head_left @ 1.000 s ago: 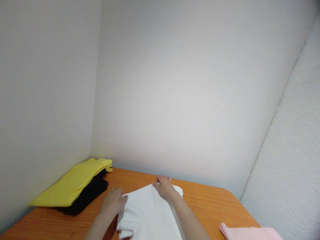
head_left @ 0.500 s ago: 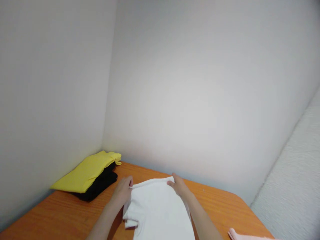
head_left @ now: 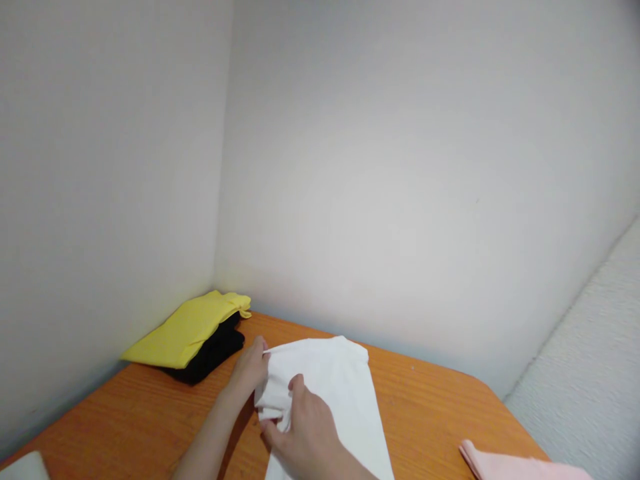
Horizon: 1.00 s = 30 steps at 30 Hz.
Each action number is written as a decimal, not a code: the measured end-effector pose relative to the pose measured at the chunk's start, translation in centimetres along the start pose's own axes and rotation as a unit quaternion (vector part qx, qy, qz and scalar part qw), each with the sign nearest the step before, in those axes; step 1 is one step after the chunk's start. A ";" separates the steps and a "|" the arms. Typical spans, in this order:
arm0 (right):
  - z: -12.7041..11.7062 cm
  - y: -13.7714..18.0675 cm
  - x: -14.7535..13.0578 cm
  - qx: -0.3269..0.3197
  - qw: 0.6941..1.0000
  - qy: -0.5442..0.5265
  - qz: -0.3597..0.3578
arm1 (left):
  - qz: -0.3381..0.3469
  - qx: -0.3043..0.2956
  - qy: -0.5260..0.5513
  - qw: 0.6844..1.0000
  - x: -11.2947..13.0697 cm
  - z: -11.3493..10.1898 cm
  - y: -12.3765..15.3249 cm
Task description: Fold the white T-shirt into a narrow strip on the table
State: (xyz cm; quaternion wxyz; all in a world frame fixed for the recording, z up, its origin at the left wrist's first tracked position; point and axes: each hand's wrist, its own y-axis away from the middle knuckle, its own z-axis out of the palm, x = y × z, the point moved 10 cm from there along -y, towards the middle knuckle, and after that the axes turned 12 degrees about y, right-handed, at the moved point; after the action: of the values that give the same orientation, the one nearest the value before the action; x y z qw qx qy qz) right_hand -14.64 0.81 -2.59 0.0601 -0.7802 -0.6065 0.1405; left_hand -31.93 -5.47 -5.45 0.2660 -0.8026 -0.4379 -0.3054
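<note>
A white T-shirt [head_left: 340,393] lies lengthwise on the wooden table, with bunched creases at its sleeve on the left side. My left hand [head_left: 253,367] is closed in a pinch on the shirt's far left corner. Over the creased sleeve, my right hand [head_left: 310,427] has its thumb and index finger spread apart, the fingertips at the fabric. The shirt's near end runs out of view below, and my right hand covers part of its middle.
Folded yellow cloth [head_left: 195,327] rests on black cloth [head_left: 215,357] against the left wall. Pink cloth [head_left: 520,465] is at the lower right of the wooden table [head_left: 425,400]. A pale object [head_left: 27,469] shows at the bottom left. Walls border the back and left.
My right hand has let go of the shirt's far right corner and moved left and nearer, to the sleeve. My left hand keeps its pinch. The view has shifted slightly.
</note>
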 end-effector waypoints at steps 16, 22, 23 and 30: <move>-1.6 0.0 8.9 0.026 0.998 0.016 0.063 | 0.034 0.039 -0.109 0.993 3.7 -2.2 1.9; 1.5 -1.6 16.7 -0.028 0.990 0.088 0.109 | 0.139 -0.145 -0.093 0.975 9.6 4.0 4.3; 2.1 -1.6 17.3 -0.039 0.989 0.097 0.106 | 0.141 -0.169 -0.096 0.971 9.6 5.2 4.7; 3.0 -2.2 20.7 -0.068 0.981 0.160 0.090 | 0.146 -0.213 -0.121 0.958 7.2 8.7 5.2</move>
State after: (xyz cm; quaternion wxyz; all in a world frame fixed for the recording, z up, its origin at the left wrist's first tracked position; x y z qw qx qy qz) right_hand -12.87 21.08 -7.86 0.0898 -0.8464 -0.5243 -0.0229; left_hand -22.10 2.00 -6.94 0.0755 -0.9270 -0.2696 -0.2497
